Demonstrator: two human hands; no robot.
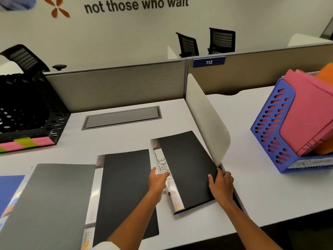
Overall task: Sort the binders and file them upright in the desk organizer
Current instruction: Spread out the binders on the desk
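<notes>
Black binder (187,168) marked FINANCE lies flat on the worktop (126,141), beside the white divider (207,120). Right hand (220,184) grips its right edge, fingers curled over; left hand (158,179) is open, straight fingers touching the spine. Lift from both edges, tilt upright, then carry left to the black organizer (30,114). 2 more dark binders (124,193) wait alongside.

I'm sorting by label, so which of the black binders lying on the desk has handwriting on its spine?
The right-hand black binder, beside the white divider, with both hands on it. Its spine label reads partly "ANCE". The middle black binder shows no handwriting.
</notes>
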